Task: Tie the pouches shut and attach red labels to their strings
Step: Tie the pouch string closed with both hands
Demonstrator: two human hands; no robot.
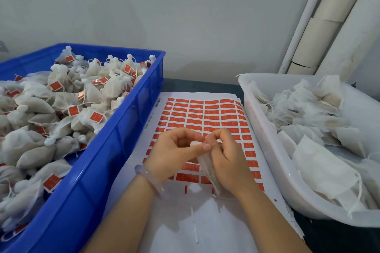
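Both hands are working over the label sheet, close together, fingertips almost meeting.

- Left hand: fingers are curling, with thumb and forefinger pinching the bunched white neck of one pouch. A smooth, pale, translucent bangle is sitting on this wrist.
- Right hand: fingers are bending inward and closing on the same pouch, whose body is hanging down along the palm side.
- The pouch is thin, gauzy and semi-transparent, narrowing to a crumpled tuft at the top. I cannot tell whether a knot is formed.
- A pale, flat strand is showing blurred over the bare lower part of the sheet. I cannot tell whether it is joined to the pouch.

The sheet is lying flat between the two containers. It is white backing paper carrying a grid of small red rectangular stickers, and the rows nearest the person are partly peeled.

The blue crate, rigid glossy plastic, is standing at left and holding a heap of plump, tied mesh pouches, many trailing square red tags on strings.

The white tub, milky plastic with a rounded rim, is standing at right and holding flat, limp, untied pouches with loose strings.

Cylindrical cream pipes are running up the matte grey wall at the back right.
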